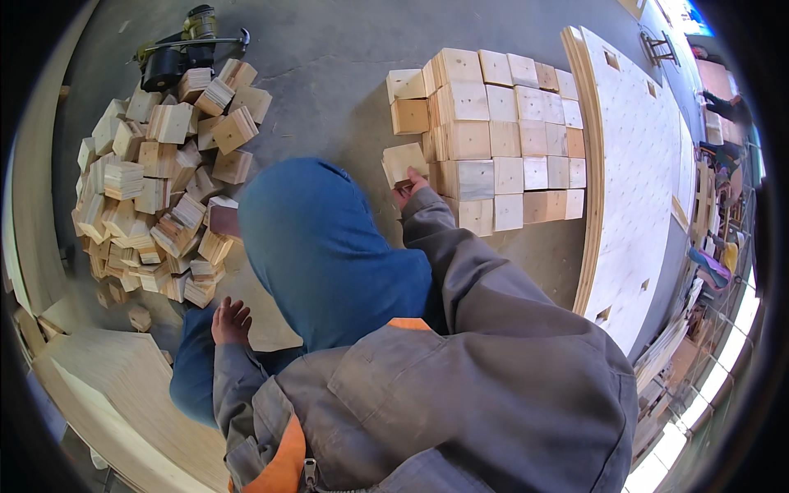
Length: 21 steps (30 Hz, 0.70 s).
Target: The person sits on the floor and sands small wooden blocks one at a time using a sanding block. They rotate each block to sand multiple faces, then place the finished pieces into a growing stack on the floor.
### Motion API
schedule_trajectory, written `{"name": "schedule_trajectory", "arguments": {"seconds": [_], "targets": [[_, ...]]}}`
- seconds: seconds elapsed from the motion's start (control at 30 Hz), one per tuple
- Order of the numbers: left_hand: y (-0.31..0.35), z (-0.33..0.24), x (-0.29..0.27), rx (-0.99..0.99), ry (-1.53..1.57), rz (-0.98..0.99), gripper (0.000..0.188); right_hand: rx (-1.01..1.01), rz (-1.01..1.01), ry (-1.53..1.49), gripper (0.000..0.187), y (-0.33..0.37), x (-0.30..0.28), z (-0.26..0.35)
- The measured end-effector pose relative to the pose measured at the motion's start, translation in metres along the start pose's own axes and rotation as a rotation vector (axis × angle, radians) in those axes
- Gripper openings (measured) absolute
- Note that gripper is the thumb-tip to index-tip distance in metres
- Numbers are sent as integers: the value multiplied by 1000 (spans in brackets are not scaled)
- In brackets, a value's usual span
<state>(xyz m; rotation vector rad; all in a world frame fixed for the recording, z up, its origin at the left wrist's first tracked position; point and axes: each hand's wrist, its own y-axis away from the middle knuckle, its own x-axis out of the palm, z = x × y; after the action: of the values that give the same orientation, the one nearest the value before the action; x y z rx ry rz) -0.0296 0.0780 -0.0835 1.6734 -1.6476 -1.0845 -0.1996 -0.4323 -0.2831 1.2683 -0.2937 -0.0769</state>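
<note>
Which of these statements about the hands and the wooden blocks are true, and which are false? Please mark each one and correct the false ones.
1. The right hand holds a wooden block beside the neat stack of blocks. True.
2. The left hand grips a hammer. False: it holds nothing and rests low, near the loose pile of blocks; the hammer lies beyond that pile.
3. The loose pile lies on the person's left. True.
4. The large plywood sheet lies between the two groups of blocks. False: it lies to the right of the neat stack.
5. The person wears grey sleeves. True.
</note>
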Motion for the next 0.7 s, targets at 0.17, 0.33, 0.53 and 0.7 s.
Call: {"name": "schedule_trajectory", "arguments": {"seconds": [0.17,0.33,0.53,0.7], "targets": [[4,-1,16,-21,-105,-31,45,-72,51,-172,35,-31,-7,-9],[-4,8,19,-31,-231,-6,45,-102,-58,-158,39,-39,10,4],[-5,6,34,-57,-348,22,48,24,-75,-75,47,-58,12,12],[-10,5,41,-62,-387,62,47,82,-129,-61,58,-68,8,7]]}}
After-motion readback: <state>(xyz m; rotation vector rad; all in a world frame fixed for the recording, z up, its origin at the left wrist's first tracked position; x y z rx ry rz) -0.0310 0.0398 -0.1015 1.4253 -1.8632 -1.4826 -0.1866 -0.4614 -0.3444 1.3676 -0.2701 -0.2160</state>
